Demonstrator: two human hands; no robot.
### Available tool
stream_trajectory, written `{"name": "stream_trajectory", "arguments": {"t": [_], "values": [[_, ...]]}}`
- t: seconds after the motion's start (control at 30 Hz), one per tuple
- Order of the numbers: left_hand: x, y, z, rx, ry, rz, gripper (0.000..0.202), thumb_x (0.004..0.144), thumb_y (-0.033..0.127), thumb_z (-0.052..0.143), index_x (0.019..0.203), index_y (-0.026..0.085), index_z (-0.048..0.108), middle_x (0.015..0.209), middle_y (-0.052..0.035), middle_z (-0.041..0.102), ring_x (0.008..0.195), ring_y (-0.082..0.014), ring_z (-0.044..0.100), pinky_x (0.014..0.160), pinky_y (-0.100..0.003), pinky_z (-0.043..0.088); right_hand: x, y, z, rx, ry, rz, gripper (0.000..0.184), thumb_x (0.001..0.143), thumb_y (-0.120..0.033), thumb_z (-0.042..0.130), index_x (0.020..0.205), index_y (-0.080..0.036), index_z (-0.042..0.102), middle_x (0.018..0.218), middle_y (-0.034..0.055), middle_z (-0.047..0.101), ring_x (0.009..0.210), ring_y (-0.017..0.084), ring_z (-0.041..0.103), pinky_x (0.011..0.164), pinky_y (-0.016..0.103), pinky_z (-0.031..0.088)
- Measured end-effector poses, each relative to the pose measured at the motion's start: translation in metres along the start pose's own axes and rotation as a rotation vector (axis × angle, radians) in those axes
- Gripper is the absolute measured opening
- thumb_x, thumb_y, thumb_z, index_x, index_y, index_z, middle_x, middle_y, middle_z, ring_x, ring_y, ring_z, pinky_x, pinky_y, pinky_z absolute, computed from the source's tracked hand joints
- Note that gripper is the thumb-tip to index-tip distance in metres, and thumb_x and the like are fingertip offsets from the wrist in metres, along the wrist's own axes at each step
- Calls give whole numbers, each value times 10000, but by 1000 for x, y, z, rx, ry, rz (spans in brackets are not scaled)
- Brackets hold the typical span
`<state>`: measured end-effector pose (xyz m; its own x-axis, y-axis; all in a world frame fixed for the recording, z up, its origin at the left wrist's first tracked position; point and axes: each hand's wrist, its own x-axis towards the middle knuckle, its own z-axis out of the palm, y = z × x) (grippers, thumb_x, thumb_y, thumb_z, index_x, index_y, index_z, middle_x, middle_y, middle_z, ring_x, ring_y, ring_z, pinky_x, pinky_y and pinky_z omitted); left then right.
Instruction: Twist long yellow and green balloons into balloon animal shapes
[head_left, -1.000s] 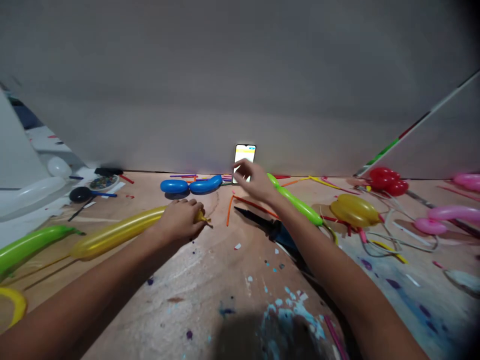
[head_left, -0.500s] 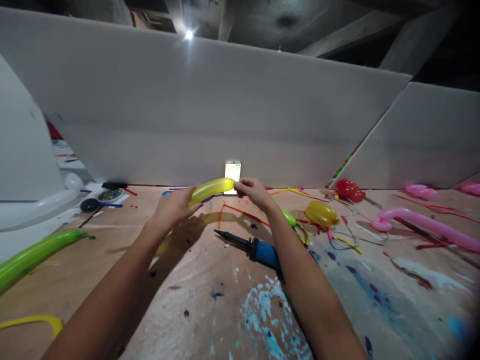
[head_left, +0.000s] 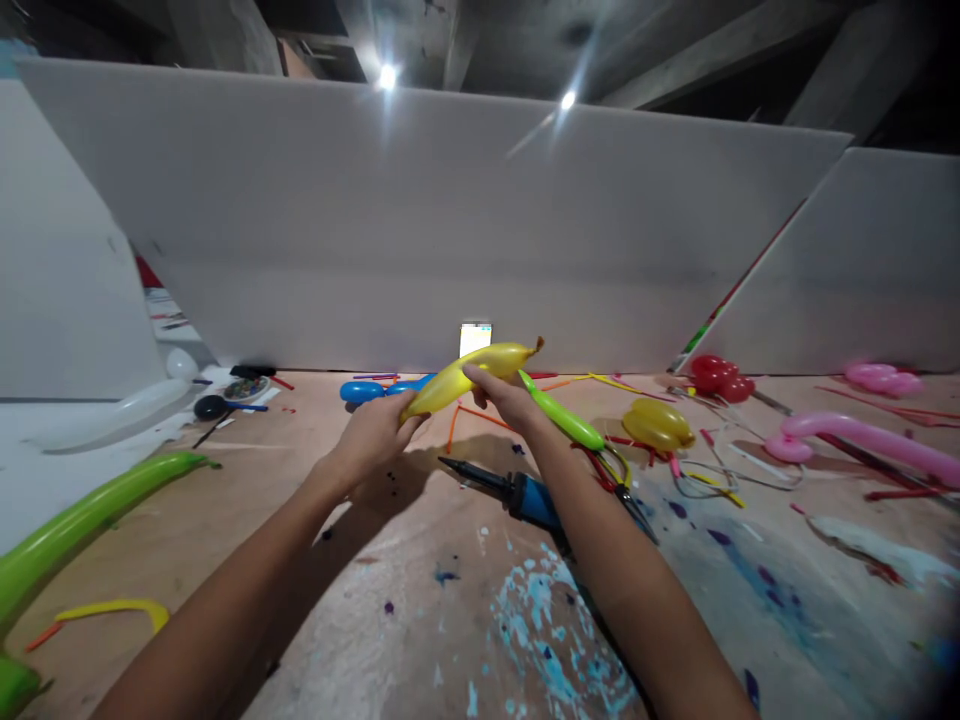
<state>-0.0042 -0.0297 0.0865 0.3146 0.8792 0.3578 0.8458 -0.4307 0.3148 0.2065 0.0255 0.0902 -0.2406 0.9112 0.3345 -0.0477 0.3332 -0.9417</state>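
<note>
A long yellow balloon [head_left: 450, 386] is held between both hands above the table, its knotted tip pointing right. My left hand [head_left: 371, 432] is closed around its left end. My right hand [head_left: 501, 392] grips the balloon further along, with the knot sticking out past the fingers. Behind the balloon a lit phone [head_left: 475, 340] leans against the white panel, its lower part covered. Below the hands lies a black and blue balloon pump [head_left: 517, 494], partly hidden by my right forearm.
Green balloons [head_left: 97, 500] lie on the left. A blue balloon [head_left: 365, 391] rests behind my left hand. On the right are scissors [head_left: 630, 500], a light-green balloon [head_left: 566, 418], a bundled yellow balloon [head_left: 657, 426], a red balloon [head_left: 716, 378] and a pink balloon [head_left: 862, 440]. White panels [head_left: 420, 220] stand behind.
My right hand has moved from the balloon's right tip back along its body, so the knotted end now shows. The view has shifted slightly left, revealing more of the blue and light-green balloons.
</note>
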Motion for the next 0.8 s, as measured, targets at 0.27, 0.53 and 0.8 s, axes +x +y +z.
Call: {"name": "stream_trajectory", "arguments": {"t": [0.27, 0.53, 0.8], "values": [[-4, 6, 0, -200, -111, 16, 324, 903, 429, 471, 1052, 159, 569, 940, -83, 679, 807, -224, 626, 685, -312, 434, 1, 6, -1, 161, -51, 53, 301, 705, -434, 724, 722, -179, 565, 588, -45, 497, 502, 89, 446, 503, 243, 376], [-7, 3, 2, 62, -42, -86, 479, 892, 554, 438, 1177, 178, 518, 977, -111, 692, 855, -274, 657, 669, -318, 426, -8, 11, 22, 132, 7, 136, 389, 721, -510, 692, 634, -188, 494, 509, -59, 434, 428, 68, 355, 433, 235, 278], [-11, -6, 12, 67, -174, -84, 479, 874, 555, 451, 1147, 168, 517, 1023, -138, 686, 909, -296, 657, 674, -322, 454, -24, 45, 62, 140, 8, 318, 320, 686, -432, 720, 618, -186, 527, 462, -45, 459, 391, 77, 373, 384, 230, 272]]}}
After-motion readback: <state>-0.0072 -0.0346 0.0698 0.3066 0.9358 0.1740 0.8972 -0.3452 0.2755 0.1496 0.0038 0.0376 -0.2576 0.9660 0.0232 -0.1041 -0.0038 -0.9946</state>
